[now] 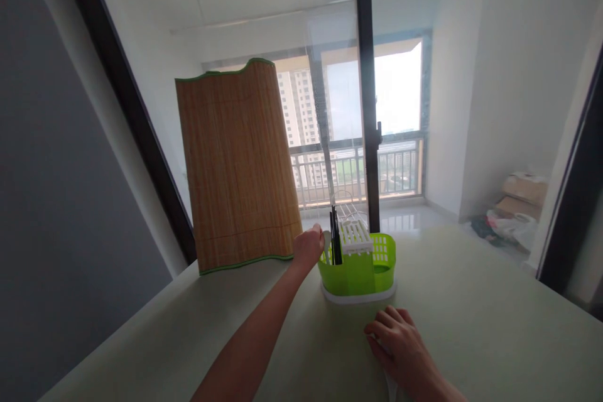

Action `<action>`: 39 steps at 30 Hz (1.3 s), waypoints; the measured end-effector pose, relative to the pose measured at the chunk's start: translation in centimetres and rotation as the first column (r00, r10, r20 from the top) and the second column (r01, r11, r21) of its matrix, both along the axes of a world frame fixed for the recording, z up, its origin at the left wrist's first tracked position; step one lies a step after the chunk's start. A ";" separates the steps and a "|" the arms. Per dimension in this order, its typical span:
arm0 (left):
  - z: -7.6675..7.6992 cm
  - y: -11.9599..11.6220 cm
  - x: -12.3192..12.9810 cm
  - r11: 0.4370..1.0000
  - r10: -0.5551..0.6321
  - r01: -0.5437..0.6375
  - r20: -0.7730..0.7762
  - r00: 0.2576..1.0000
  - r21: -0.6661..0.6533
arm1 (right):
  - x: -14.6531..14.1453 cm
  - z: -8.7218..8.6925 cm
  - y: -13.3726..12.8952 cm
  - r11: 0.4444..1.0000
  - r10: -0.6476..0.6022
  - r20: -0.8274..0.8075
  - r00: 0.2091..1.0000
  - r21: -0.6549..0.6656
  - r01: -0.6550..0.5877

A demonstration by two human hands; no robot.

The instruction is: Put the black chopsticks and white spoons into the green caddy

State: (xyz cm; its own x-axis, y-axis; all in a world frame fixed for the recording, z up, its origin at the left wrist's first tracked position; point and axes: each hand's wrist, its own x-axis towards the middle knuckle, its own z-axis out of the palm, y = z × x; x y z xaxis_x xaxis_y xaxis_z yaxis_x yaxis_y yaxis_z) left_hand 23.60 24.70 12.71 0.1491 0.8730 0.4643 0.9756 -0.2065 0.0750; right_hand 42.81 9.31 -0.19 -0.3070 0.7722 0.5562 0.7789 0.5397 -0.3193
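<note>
A green cutlery basket [358, 276] with a white base stands on the pale table. Black chopsticks [335, 239] stand upright in its left compartment, and a white slotted rack [357, 237] covers its middle. My left hand [308, 246] is closed at the basket's left rim, on what looks like a white spoon [327, 245]; the fingers hide part of it. Just in front of the basket, low over the table, my right hand [396, 338] is curled around a slim white utensil [391, 387]. Its ends are mostly covered, so its kind is unclear.
A bamboo mat [240, 166] with green edging stands upright on the table [471, 320], left of the basket. Behind the table is a glass partition with a dark frame post [367, 88]. Cardboard boxes [524, 193] and bags lie on the floor at right.
</note>
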 end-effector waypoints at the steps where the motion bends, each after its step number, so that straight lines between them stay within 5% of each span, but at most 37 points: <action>1: -0.2 0.2 0.1 1.000 -0.002 0.002 0.008 1.000 -0.006 | 0.0 0.0 0.0 1.000 -0.002 0.003 1.000 -0.002 0.002; 9: -0.5 1.2 0.0 1.000 0.001 0.001 0.084 0.996 -0.018 | 0.0 0.0 0.1 0.999 -0.017 0.040 0.999 -0.048 0.019; 15: 0.1 -2.3 -0.1 0.997 -0.033 0.020 0.190 0.981 0.070 | 0.5 0.6 0.0 0.996 -0.063 0.033 0.997 -0.061 0.064; 19: -2.9 -7.4 0.4 0.986 -0.166 0.142 0.358 0.919 0.092 | 2.2 1.5 0.4 0.973 -0.207 0.054 0.977 -0.094 0.212; 24: -9.2 -12.9 1.6 0.913 -0.250 0.374 0.498 0.830 -0.165 | 4.5 1.6 1.1 0.912 -0.254 0.128 0.959 -0.299 0.281; 27: -11.4 -14.6 2.4 0.853 -0.243 0.440 0.534 0.810 -0.279 | 5.0 1.1 1.2 0.893 -0.212 0.148 0.966 -0.372 0.253; 35: -12.4 -15.8 2.9 0.818 -0.241 0.488 0.590 0.770 -0.303 | 3.7 0.7 1.3 0.926 -0.139 0.088 0.986 -0.341 0.161; 39: -12.0 -15.8 2.9 0.828 -0.243 0.520 0.702 0.670 -0.210 | 2.7 1.4 1.0 0.988 -0.051 -0.141 0.989 -0.155 0.029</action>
State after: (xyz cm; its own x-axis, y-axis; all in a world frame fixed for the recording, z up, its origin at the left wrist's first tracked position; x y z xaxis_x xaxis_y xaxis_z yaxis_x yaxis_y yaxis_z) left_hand 26.46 8.89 0.71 0.3075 0.9213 0.2379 0.5065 -0.3701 0.7787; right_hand 45.55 10.32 1.21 -0.1991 0.8612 0.4677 0.7390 0.4454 -0.5055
